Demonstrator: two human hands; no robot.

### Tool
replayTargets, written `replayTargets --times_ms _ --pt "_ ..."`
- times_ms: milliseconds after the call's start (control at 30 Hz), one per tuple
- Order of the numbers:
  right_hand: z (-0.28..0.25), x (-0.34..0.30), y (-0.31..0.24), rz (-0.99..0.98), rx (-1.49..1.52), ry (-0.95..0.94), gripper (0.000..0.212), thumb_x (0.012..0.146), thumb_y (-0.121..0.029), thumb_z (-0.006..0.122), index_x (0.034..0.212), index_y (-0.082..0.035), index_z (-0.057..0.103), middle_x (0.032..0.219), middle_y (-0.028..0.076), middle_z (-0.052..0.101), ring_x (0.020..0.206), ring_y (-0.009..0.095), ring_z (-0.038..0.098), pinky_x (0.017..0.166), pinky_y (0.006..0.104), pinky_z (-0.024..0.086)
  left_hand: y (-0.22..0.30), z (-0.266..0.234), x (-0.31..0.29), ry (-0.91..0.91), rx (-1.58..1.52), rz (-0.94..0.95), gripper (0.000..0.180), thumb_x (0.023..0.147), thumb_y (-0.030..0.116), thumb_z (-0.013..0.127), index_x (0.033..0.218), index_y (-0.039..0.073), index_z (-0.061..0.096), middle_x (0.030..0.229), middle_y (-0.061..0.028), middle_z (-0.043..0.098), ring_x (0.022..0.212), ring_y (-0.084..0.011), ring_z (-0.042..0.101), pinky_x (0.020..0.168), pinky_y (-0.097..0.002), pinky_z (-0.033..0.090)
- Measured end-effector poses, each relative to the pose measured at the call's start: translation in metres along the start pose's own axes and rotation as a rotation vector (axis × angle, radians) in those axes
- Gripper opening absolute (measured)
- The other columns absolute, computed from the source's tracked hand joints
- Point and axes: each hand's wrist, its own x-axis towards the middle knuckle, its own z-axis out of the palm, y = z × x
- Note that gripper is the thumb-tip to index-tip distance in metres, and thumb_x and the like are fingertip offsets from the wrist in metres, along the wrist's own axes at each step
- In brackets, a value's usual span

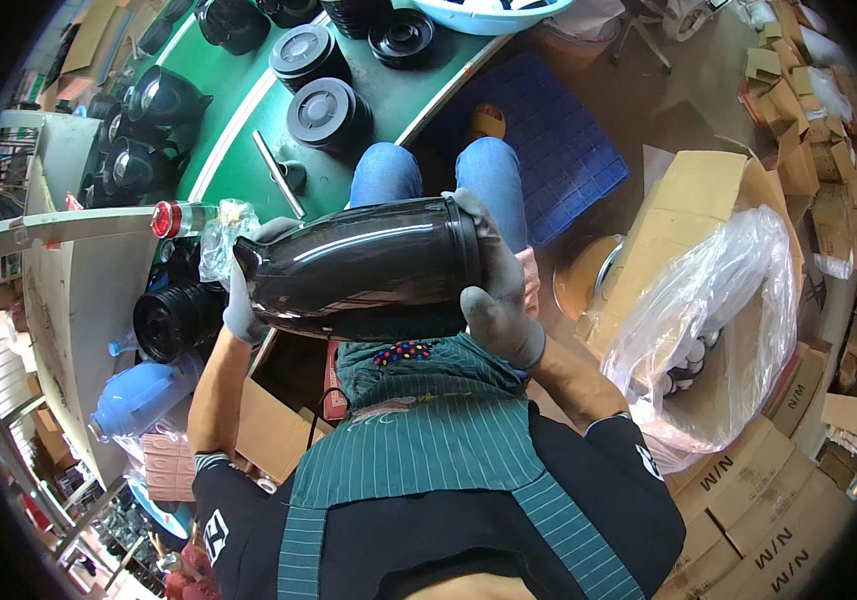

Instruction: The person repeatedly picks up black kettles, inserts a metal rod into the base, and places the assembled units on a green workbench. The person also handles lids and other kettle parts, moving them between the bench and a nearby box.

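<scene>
A glossy black jug lies on its side across my lap, its spout end toward the left and its wide ringed end toward the right. My left hand, in a grey glove, is wrapped round the spout end. At the other end my right hand, also gloved in grey, grips the ringed rim with the thumb below and the fingers above. The finger parts behind the jug are hidden. Just beyond my left hand are a clear plastic bag and a red-lidded clear jar.
Round black lids stand in stacks on the green table, near a metal T-shaped bar. More black jugs are at the far left. A plastic-lined carton stands at the right, beside a round stool. A blue mat covers the floor ahead.
</scene>
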Motion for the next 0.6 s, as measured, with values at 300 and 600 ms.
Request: replayTargets --times_ms 300,600 --pt "-0.006 0.000 0.000 0.026 -0.056 0.041 0.105 0.103 -0.073 0.056 0.159 0.014 0.038 0.148 0.031 0.057 0.142 0.038 0.056 0.122 0.0450 0.040 -0.023 -0.031 0.001 0.090 -0.475 -0.245 0.092 0.107 0.079 0.029 0.162 0.007 0.046 0.159 -0.0207 0.055 0.140 -0.0375 0.060 0.117 -0.0542 0.051" --pt "-0.035 0.057 -0.025 0.380 0.482 -0.036 0.094 0.113 -0.069 0.028 0.173 0.000 0.009 0.175 0.022 0.024 0.161 0.032 0.031 0.133 0.0419 0.023 0.059 0.080 0.032 0.222 1.190 0.719 0.046 0.098 0.035 0.067 0.125 -0.003 0.075 0.136 -0.0205 0.074 0.118 -0.0339 0.072 0.102 -0.0399 0.050"
